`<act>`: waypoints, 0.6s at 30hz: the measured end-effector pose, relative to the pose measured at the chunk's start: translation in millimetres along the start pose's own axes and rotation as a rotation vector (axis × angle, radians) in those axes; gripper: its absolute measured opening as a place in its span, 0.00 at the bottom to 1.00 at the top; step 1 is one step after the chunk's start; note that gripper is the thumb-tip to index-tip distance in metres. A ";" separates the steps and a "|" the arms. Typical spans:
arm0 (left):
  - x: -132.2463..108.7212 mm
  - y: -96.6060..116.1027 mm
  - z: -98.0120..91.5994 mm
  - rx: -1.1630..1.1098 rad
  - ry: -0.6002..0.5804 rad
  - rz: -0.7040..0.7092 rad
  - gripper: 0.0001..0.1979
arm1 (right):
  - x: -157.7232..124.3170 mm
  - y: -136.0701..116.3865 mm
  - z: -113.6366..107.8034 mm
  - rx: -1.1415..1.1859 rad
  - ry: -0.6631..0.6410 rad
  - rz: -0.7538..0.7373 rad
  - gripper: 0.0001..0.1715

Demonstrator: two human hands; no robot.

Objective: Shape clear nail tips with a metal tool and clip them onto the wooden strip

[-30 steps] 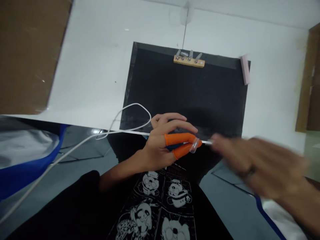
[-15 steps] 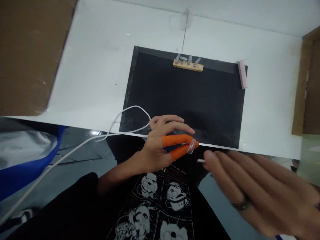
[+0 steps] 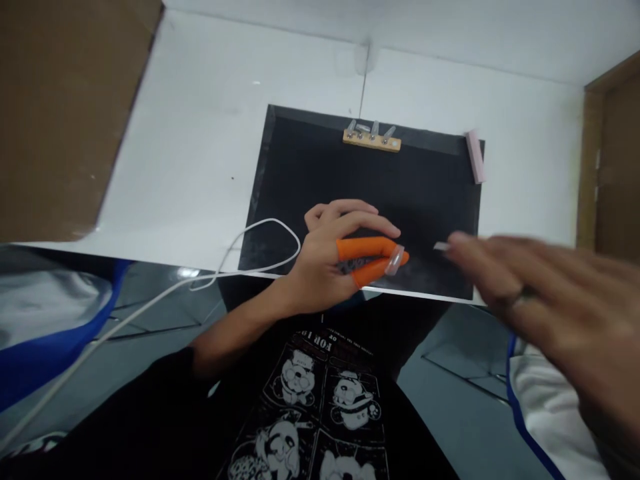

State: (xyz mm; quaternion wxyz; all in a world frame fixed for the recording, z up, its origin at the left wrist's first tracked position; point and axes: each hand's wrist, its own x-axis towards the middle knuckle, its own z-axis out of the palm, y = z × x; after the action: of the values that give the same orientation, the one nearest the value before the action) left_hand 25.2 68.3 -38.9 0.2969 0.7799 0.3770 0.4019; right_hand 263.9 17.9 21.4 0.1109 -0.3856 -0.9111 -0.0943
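My left hand (image 3: 333, 257), with orange covers on thumb and index finger, pinches a small clear plastic piece (image 3: 395, 260) over the front of the black mat (image 3: 425, 193). To its right, my right hand (image 3: 545, 287), blurred and wearing a ring, holds a small white piece (image 3: 441, 247) between its fingertips. The two hands are apart. At the back of the mat lies a wooden strip (image 3: 371, 141) with several clear pointed pieces on it. A pink block (image 3: 475, 157) rests at the mat's right back corner.
The white table (image 3: 200, 133) bears the mat. A white cable (image 3: 160, 290) loops onto the mat's left front corner beside my left wrist. Brown panels stand at left (image 3: 65, 120) and right (image 3: 620, 160). Blue-edged bags hang below at both sides.
Both hands have moved away from my body, up over the mat, each with its small piece. My right hand has also shifted right. The view has shifted slightly.
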 end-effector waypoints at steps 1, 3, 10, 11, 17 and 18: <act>10.8 -2.8 1.8 0.007 0.011 0.020 0.04 | 6.0 8.6 0.5 -0.075 0.028 0.025 0.21; 34.9 -6.1 4.9 0.016 0.052 0.082 0.02 | 19.9 20.1 -0.6 -0.178 0.110 -0.009 0.19; 91.1 -24.0 20.3 0.054 0.063 0.182 0.01 | 37.6 47.7 9.8 -0.223 0.200 -0.087 0.22; 92.8 -32.1 25.2 0.038 0.064 0.173 0.01 | 39.2 55.1 15.3 -0.235 0.222 -0.035 0.23; 83.4 -82.0 50.9 0.003 0.063 0.009 0.02 | 53.1 76.0 65.2 -0.033 0.127 -0.136 0.13; 79.8 -86.7 53.4 -0.003 0.070 -0.025 0.02 | 52.6 75.7 74.0 -0.003 0.146 -0.102 0.14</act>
State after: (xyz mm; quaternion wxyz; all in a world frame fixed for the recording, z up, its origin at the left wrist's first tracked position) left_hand 71.7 172.5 -99.9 0.2898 0.7602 0.3962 0.4256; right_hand 273.4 124.6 -28.5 0.1712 -0.3310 -0.9189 -0.1292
